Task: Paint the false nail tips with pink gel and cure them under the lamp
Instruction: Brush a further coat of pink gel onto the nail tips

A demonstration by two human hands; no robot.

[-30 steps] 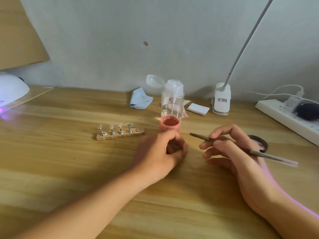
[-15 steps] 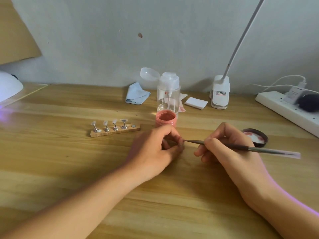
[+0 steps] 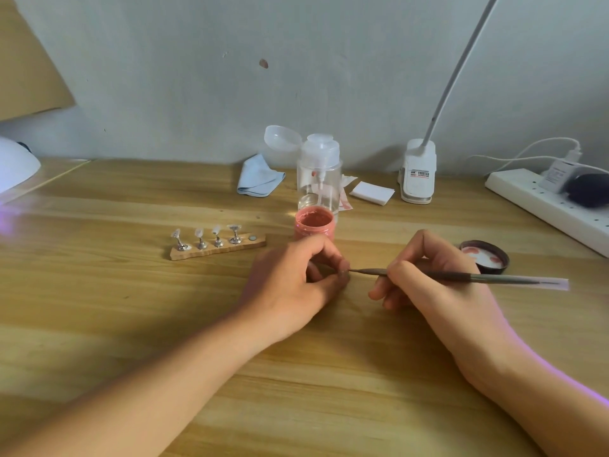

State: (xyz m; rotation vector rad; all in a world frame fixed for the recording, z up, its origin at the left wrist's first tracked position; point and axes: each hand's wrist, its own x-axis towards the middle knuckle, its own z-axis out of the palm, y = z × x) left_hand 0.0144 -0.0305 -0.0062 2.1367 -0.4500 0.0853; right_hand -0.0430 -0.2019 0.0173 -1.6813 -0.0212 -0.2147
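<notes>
Two hands are seen close together just in front of the pink gel jar (image 3: 314, 224), which is stood uncapped on the tabletop (image 3: 131, 308). The brush (image 3: 461, 277) is held in the grip of the right hand (image 3: 438, 291), pinched near its front end, and its tip is laid against the fingertips of the left hand (image 3: 290, 285). The left grip is curled tight, thumb to forefinger; whether anything is pinched there cannot be told.

Left of the jar, four pale nail tips (image 3: 216, 229) are stood on metal pegs in a wooden strip (image 3: 217, 250). Right of the jar, the lid (image 3: 484, 258) is laid inside-up. Behind the jar, a pump bottle (image 3: 319, 173), a blue cloth (image 3: 258, 178), a white pad (image 3: 371, 192) and a clip lamp base (image 3: 418, 174) are ranged along the wall edge; the print on the base's label is too small to be read.

Far right of the jar a power strip (image 3: 540, 206) is cut by the frame, and far left the curing lamp (image 3: 16, 166) likewise. Broad bare wood is left nearer than the jar, crossed only by the forearms
</notes>
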